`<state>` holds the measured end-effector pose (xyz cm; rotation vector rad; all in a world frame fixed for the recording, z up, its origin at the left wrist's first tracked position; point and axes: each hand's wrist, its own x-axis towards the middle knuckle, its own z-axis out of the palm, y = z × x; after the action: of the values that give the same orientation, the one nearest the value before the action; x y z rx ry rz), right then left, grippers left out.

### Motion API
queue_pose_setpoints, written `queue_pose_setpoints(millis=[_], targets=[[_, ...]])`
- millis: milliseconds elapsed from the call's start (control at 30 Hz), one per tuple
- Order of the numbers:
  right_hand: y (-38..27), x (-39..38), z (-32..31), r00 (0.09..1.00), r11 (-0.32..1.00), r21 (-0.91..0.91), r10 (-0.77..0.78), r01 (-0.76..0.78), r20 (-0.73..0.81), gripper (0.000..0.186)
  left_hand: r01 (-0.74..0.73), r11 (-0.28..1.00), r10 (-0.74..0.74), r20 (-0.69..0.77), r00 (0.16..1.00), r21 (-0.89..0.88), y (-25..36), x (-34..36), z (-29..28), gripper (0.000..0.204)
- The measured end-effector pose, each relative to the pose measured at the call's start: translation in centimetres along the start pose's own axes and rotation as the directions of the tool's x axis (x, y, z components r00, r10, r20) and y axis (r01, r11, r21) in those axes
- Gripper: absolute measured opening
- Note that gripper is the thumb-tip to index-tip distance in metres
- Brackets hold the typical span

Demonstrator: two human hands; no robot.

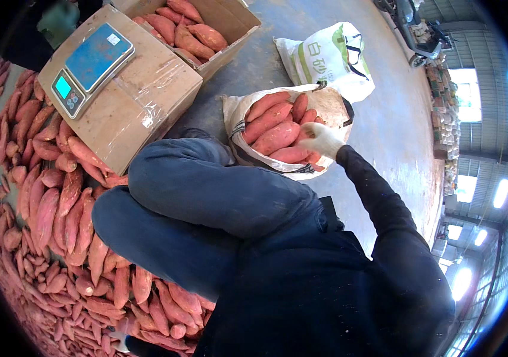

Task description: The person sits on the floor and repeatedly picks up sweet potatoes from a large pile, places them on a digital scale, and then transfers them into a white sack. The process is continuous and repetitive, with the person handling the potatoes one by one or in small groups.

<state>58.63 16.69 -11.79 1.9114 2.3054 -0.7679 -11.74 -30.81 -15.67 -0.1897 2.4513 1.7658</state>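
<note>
My right hand (pixel 320 140), in a white glove, reaches into an open white woven bag (pixel 235 113), its fingers curled on a sweet potato (pixel 305 153) among several red-skinned ones inside. My left hand (pixel 119 341), also gloved, is low at the bottom edge among a large pile of loose sweet potatoes (pixel 48 217), partly cut off by my dark clothing, so its fingers are unclear. A scale (pixel 95 56) with a blue plate and lit display rests on a closed cardboard box (pixel 141 107), beside an open box (pixel 233 33) of sweet potatoes.
A second white-and-green bag (pixel 310 59) lies on the concrete floor (pixel 394 119) behind the open one. A scooter (pixel 421 38) stands at the upper right, with stacked goods (pixel 444 125) along the warehouse wall. My bent legs (pixel 200 202) lie between the pile and the bag.
</note>
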Motion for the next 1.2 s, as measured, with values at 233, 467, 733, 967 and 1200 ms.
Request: queue_pose_setpoints(millis=[233,467,733,967,1200], targets=[[-0.4,-0.6,1.3,0.884,0.840,-0.427,-0.122,0.333,0.450,0.047,-0.109,0.974,0.129,0.090,0.988,-0.201,12.5,-10.2,3.2,0.056],[-0.3,0.9,1.0,0.824,0.813,-0.409,-0.145,0.415,0.547,0.033,-0.067,0.869,0.413,0.644,0.644,-0.491,21.1,-22.0,25.8,0.050],[5.0,-0.6,-7.8,0.880,0.909,0.367,-0.002,-0.196,0.475,0.053,0.091,0.996,0.027,0.997,-0.069,-0.021,19.9,-45.2,38.6,0.036],[1.8,2.0,-9.5,0.838,0.676,0.725,-0.469,0.135,0.281,0.052,0.733,0.578,-0.013,0.902,-0.431,0.359,12.5,-52.3,43.6,0.056],[-0.8,6.0,0.8,0.865,0.857,-0.139,-0.477,0.497,0.154,0.067,0.752,0.597,-0.265,0.953,-0.145,0.281,18.4,-43.6,40.7,0.053]])
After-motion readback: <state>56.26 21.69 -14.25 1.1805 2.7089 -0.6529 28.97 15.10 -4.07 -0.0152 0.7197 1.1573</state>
